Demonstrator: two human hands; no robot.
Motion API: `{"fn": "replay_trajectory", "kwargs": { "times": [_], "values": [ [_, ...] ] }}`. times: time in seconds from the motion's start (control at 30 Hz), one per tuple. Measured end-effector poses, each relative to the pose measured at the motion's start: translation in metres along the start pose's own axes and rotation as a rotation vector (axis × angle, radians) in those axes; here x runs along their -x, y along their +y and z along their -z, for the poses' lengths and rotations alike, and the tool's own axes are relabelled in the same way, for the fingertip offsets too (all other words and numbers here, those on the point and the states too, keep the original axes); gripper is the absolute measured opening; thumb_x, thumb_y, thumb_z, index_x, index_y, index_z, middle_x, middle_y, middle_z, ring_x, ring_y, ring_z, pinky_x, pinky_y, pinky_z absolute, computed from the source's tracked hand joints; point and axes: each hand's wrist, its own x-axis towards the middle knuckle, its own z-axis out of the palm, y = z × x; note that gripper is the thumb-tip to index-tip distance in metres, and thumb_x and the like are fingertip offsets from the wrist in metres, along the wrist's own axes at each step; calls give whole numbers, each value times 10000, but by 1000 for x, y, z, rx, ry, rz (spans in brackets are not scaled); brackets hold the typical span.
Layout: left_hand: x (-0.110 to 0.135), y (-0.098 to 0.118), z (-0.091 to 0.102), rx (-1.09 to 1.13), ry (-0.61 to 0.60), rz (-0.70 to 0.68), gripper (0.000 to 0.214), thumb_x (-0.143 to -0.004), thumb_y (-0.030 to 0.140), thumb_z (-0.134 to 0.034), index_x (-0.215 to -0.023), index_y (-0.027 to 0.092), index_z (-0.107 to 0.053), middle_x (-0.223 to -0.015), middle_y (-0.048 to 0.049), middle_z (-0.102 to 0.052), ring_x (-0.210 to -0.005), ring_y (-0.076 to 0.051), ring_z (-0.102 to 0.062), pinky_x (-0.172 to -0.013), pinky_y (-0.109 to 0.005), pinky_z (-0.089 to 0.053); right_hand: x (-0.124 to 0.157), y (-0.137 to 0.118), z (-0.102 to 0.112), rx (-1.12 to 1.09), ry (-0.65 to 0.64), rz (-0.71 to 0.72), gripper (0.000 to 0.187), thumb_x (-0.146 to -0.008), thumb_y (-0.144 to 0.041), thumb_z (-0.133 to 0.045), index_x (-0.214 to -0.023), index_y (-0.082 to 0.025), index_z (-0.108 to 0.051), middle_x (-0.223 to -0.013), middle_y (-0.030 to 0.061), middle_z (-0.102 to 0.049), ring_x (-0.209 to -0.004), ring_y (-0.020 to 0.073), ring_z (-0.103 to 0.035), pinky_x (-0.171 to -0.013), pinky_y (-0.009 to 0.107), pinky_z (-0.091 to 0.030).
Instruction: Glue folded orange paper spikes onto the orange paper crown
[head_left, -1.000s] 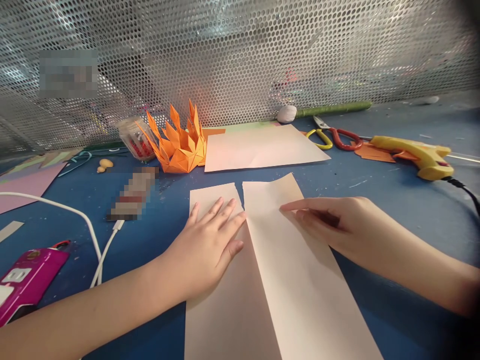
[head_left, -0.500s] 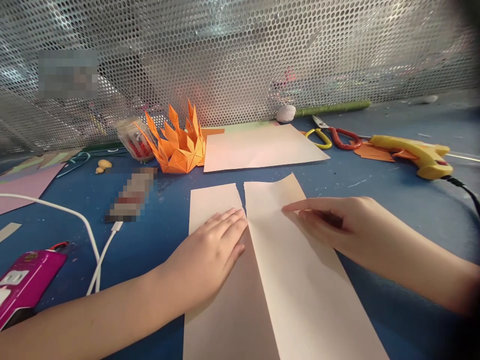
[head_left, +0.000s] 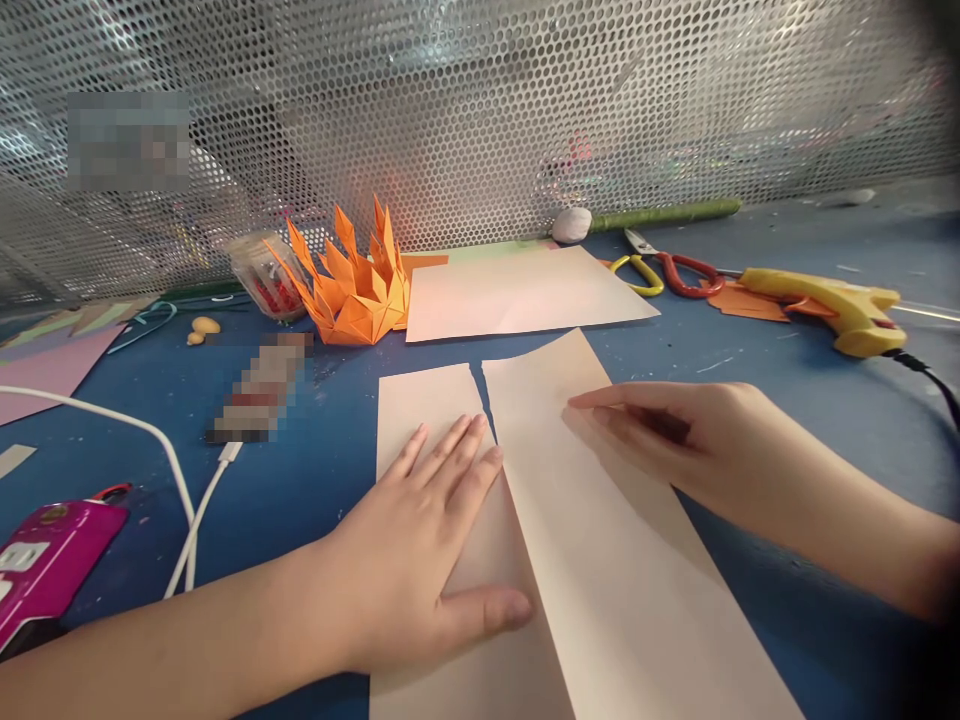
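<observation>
A long sheet of pale paper (head_left: 600, 560) lies before me on the blue table. A tear runs down from its far edge along a line through the middle. My left hand (head_left: 420, 550) is spread flat on the left half, thumb out, fingertips beside the tear. With my right hand (head_left: 675, 430) I pinch the right half near its outer edge; that half's far end is lifted a little. Behind it lies another pale sheet (head_left: 525, 297), and left of that stands an orange folded-paper piece (head_left: 360, 300) with pointed tips.
A yellow glue gun (head_left: 825, 300), scissors with red and yellow handles (head_left: 686, 275) and a green stick (head_left: 667, 213) lie at the right and back. At left are a jar (head_left: 266, 280), a white cable (head_left: 176, 470) and a magenta object (head_left: 64, 560). A perforated metal panel (head_left: 480, 120) stands behind.
My left hand has spread its fingers and thumb and slid slightly nearer me. The right half of the paper has risen and the gap at the tear reaches a bit further.
</observation>
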Motion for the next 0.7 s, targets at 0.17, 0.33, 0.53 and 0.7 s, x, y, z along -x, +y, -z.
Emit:
{"fn": "replay_trajectory", "kwargs": {
  "times": [0.17,0.33,0.53,0.7],
  "values": [
    [-9,-4,3,38,45,85,927,-955,779,-273,-1570,87,-334,-1667,-154,-208,-1565,-295,-166,-1273,-553,-146,-4,0,0,-3,-51,-62,607,-757,-735,-503,-965,-246,-796,-667,42,-687,-562,192,-572,-577,343,-465],
    [-10,-3,5,33,64,77,869,-969,755,-296,-1546,113,-394,-1646,-137,-295,-1551,-301,-227,-1262,-565,-193,-2,4,-3,-41,-117,-77,561,-795,-687,-479,-994,-263,-786,-890,52,-765,-740,233,-677,-681,365,-497],
    [-7,-2,0,-80,127,14,797,-1002,708,-243,-1478,122,-498,-1595,-165,-397,-1514,-356,-305,-1193,-629,-321,3,7,-6,-3,-30,9,416,-854,-525,-487,-948,-259,-793,-690,20,-712,-565,171,-601,-539,304,-426],
    [-6,2,-5,-217,204,-178,697,-1081,509,-203,-1401,-6,-546,-1495,-227,-514,-1454,-300,-430,-1207,-433,-388,4,5,-6,74,0,35,364,-872,-451,-473,-948,-280,-785,-658,-1,-689,-503,142,-542,-510,287,-417]
  ]
}}
